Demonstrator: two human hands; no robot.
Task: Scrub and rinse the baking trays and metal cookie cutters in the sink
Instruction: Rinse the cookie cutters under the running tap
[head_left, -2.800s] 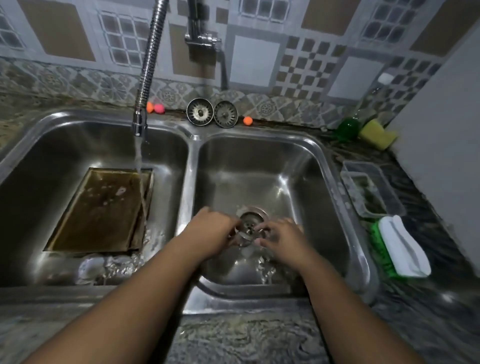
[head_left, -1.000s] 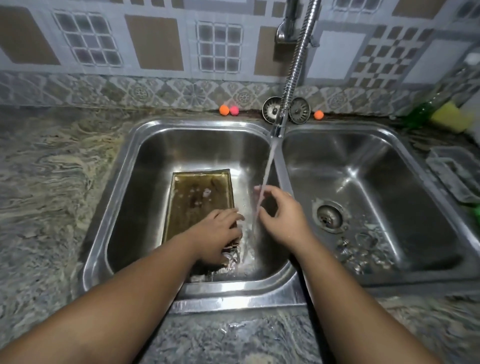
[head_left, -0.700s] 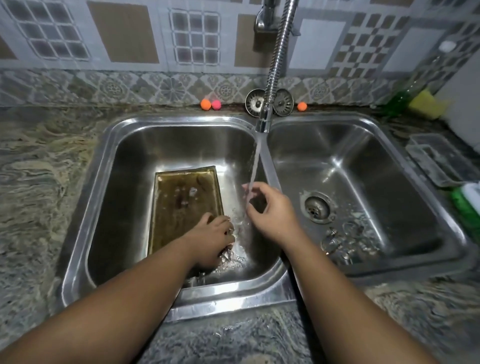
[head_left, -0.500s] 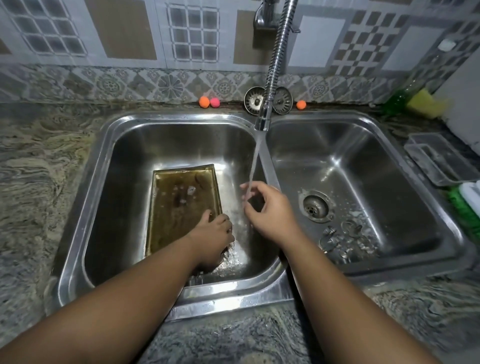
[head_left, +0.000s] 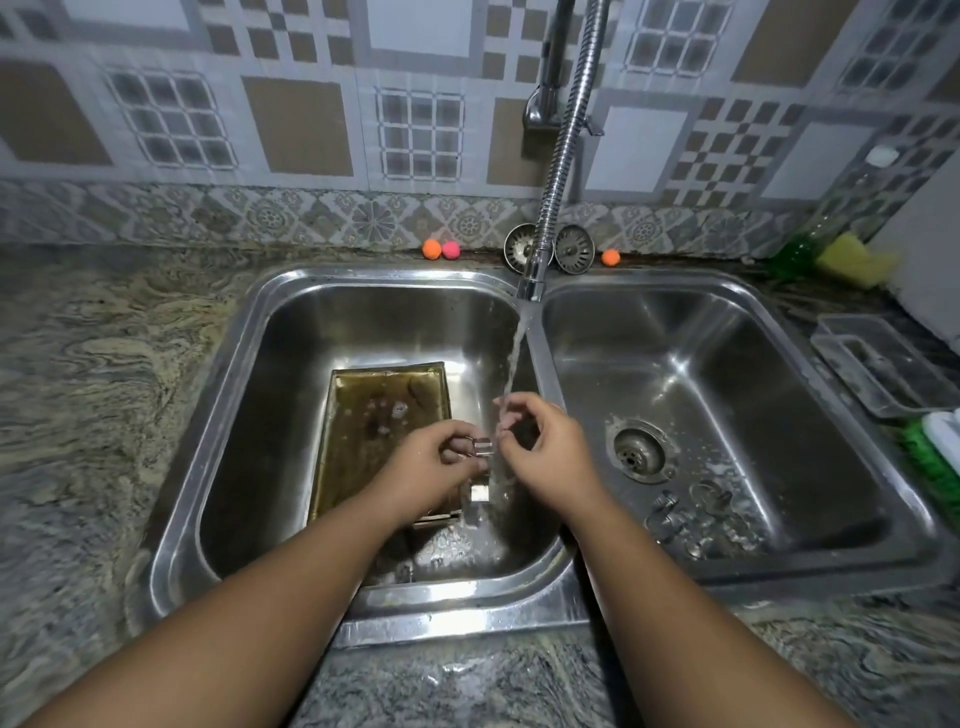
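A dirty brown baking tray (head_left: 382, 415) lies flat in the left basin (head_left: 270, 395) of the double sink. My left hand (head_left: 431, 462) is over the tray's near right corner and pinches a small metal cookie cutter (head_left: 480, 447) at the edge of the water stream. My right hand (head_left: 545, 447) is just right of it, fingers curled in the stream (head_left: 511, 364); whether it holds anything is hidden. Another small metal piece (head_left: 479, 492) lies under the stream. Several cookie cutters (head_left: 696, 519) lie in the right basin, near the front.
The spring faucet (head_left: 530, 283) runs above the divider. Two sink strainers (head_left: 521, 248) and small coloured balls (head_left: 432, 249) sit on the back ledge. At right are a clear container (head_left: 883, 364), a green and white brush (head_left: 935, 441), a yellow sponge (head_left: 852, 254) and a green bottle (head_left: 789, 254).
Both hands left the right basin's drain and came under the tap in the left basin. My left hand has risen from the basin floor, now showing a cutter at the stream.
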